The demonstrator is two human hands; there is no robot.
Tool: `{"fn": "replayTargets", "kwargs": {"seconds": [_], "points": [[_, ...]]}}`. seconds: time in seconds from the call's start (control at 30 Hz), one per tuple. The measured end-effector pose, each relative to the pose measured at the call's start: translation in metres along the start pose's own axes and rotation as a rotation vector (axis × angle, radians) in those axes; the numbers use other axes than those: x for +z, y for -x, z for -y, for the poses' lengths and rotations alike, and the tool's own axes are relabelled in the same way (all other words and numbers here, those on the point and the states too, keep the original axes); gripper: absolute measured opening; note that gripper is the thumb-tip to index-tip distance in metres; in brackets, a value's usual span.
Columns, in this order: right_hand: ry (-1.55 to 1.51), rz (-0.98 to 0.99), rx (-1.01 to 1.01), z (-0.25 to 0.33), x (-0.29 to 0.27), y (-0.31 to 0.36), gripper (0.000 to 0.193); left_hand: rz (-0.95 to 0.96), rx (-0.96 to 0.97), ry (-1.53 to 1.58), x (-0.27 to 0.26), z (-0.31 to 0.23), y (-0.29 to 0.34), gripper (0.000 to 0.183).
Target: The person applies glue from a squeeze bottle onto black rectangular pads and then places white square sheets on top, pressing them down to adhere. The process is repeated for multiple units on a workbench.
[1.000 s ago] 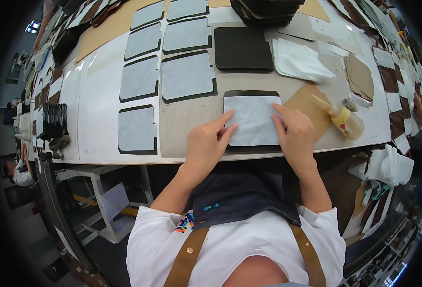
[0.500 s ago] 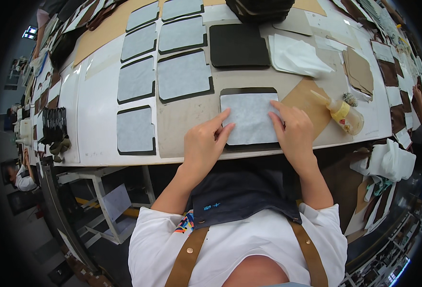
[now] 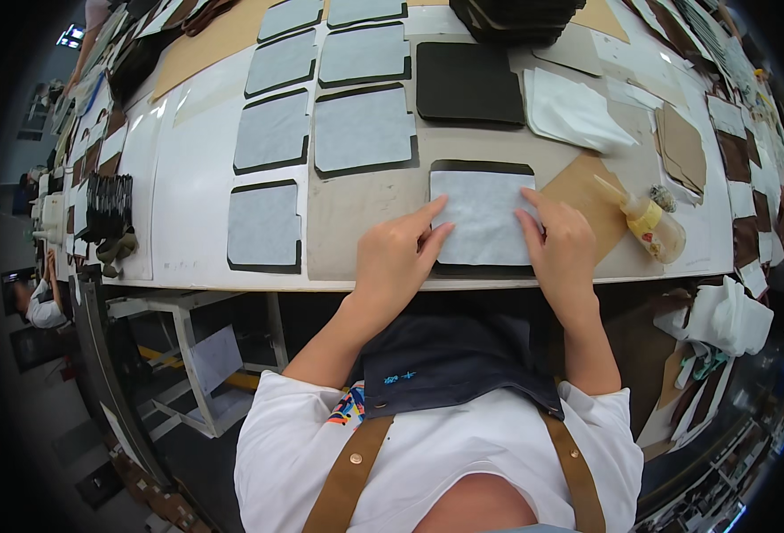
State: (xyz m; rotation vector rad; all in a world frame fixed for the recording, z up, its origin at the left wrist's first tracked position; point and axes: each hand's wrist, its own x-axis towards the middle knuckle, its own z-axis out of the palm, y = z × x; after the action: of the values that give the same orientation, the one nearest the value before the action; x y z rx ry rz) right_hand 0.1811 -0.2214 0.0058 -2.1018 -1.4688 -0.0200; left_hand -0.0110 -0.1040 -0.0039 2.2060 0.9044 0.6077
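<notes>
Tabletop edge [image 3: 339,285] parallels the squarish pale sheet [image 3: 485,224]; hands [image 3: 395,256] touch its sides.

White short-sleeved shirt [image 3: 290,457] with multicoloured patch [image 3: 348,406], dark apron [image 3: 454,360] with blue marking [image 3: 400,377], brown straps [image 3: 349,471].

Pretty sure this is a workshop or a factory floor making flat, leathery-looking stuff: the desk [image 3: 192,213] has rows of near-identical pale-faced black panels [image 3: 365,131] across its left half, a stack of dark pieces [image 3: 514,19] toward the far edge and a nozzled squeeze bottle [image 3: 663,238] near the right edge. More brown and white cut pieces [image 3: 725,147] are spread out beyond that edge, and whoever's at the near edge has a dark apron [image 3: 454,355] on. Way off past the left end there's another person [image 3: 47,311] in a white top.
</notes>
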Motion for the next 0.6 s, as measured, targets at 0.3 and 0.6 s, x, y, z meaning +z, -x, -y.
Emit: {"fn": "replayTargets", "kwargs": {"seconds": [0.3, 0.6], "points": [[0.004, 0.032, 0.012, -0.004, 0.000, 0.000, 0.027, 0.102, -0.051, 0.016, -0.011, 0.001, 0.000, 0.032], [-0.026, 0.068, 0.041, -0.005, -0.001, 0.002, 0.028, 0.026, -0.024, 0.049, -0.021, 0.008, -0.014, 0.023]]}}
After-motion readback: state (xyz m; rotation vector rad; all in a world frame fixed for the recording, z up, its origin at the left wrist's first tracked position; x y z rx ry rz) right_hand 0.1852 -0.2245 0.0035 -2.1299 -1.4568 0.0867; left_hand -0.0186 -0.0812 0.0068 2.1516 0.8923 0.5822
